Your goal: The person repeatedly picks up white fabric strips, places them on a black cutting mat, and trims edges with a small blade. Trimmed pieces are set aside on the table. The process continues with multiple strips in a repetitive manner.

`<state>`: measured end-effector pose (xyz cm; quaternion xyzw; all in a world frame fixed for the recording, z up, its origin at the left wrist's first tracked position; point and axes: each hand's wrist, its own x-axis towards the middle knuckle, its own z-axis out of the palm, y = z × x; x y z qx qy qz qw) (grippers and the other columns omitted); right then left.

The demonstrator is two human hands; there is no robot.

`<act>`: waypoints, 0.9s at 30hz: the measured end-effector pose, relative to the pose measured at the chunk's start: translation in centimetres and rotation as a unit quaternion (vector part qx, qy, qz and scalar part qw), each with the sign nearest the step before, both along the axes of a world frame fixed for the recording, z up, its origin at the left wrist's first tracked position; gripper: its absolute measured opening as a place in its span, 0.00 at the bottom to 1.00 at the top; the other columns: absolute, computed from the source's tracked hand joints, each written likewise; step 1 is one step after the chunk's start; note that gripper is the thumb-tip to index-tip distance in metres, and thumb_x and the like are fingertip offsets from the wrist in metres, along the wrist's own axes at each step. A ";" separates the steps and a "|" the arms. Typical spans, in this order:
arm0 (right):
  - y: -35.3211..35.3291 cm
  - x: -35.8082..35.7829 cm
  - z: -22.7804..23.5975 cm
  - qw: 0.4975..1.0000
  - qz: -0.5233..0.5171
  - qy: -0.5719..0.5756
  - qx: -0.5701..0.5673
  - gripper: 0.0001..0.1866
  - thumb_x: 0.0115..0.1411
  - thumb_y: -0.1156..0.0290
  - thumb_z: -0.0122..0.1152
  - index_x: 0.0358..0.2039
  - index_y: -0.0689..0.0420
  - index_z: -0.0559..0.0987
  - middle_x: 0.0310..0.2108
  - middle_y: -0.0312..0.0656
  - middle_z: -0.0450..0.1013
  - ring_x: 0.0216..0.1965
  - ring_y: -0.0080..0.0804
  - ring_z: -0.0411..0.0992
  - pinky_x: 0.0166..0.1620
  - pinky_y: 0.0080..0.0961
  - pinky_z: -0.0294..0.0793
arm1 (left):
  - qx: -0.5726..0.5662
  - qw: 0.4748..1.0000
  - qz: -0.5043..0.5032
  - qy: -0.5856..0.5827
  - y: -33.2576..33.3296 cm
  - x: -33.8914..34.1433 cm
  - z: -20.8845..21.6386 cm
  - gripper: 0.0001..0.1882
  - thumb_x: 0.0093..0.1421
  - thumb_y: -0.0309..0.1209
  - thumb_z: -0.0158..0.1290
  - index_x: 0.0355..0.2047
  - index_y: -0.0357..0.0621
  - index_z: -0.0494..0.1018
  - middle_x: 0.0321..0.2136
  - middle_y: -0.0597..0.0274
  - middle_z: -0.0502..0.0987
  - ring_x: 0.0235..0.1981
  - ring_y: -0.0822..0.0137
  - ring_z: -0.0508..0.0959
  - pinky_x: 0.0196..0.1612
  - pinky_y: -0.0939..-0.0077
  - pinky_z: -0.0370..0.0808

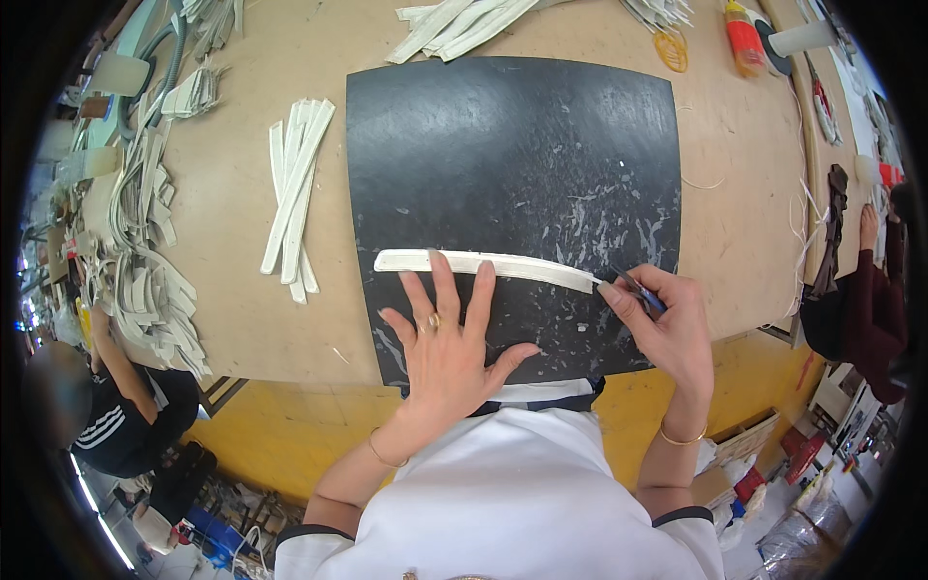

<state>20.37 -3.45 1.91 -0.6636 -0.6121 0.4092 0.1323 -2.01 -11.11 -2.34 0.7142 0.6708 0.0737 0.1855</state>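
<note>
A long, slightly curved white strip (pixel 541 269) with a stitched-looking border lies across the lower part of a black mat (pixel 503 145). My left hand (pixel 449 353) is spread open, its fingertips pressing down on the strip's middle; a ring is on one finger. At the strip's right end is my right hand (pixel 667 324), closed around a small, slim dark tool (pixel 646 293). The tool's kind is hard to make out. The right fingertips are close to the strip's end; whether they touch it, I cannot tell.
Several similar strips (pixel 295 193) lie left of the mat, with more strips (pixel 459 27) beyond it. Bundles of pale pieces (pixel 155 280) line the table's left side. A red and yellow bottle (pixel 742 41) stands at far right. People work on both sides.
</note>
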 end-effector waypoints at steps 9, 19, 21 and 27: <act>2.2 -3.0 2.8 0.993 0.067 0.089 0.048 0.10 0.58 0.69 0.68 0.26 0.62 0.80 0.13 0.39 0.66 0.15 0.22 0.62 0.21 0.24 0.58 | 0.010 0.996 -0.062 -0.070 0.5 -1.1 -1.0 0.54 0.54 0.56 0.60 0.69 0.31 0.51 0.70 0.40 0.50 0.72 0.42 0.49 0.69 0.42 0.40; 2.0 1.2 0.7 0.999 -0.009 -0.012 0.046 0.09 0.57 0.72 0.70 0.26 0.64 0.80 0.13 0.33 0.62 0.17 0.18 0.56 0.21 0.21 0.54 | -0.014 0.991 -0.002 -0.135 0.9 -0.6 0.1 0.57 0.50 0.55 0.65 0.68 0.32 0.52 0.69 0.40 0.54 0.71 0.40 0.52 0.67 0.34 0.43; 1.1 2.0 -0.3 0.998 -0.028 -0.041 0.043 0.11 0.58 0.71 0.70 0.25 0.64 0.80 0.13 0.33 0.62 0.17 0.19 0.55 0.21 0.22 0.54 | -0.006 0.994 -0.001 -0.110 0.8 -0.2 0.0 0.55 0.52 0.56 0.63 0.68 0.32 0.53 0.69 0.40 0.54 0.71 0.41 0.52 0.67 0.34 0.42; -0.7 2.9 -1.5 0.996 -0.081 -0.003 0.025 0.13 0.59 0.69 0.69 0.24 0.64 0.78 0.14 0.30 0.61 0.19 0.17 0.53 0.22 0.21 0.52 | 0.030 0.999 0.000 -0.023 0.7 0.4 -0.4 0.46 0.58 0.57 0.56 0.67 0.35 0.59 0.68 0.47 0.58 0.70 0.47 0.56 0.69 0.46 0.44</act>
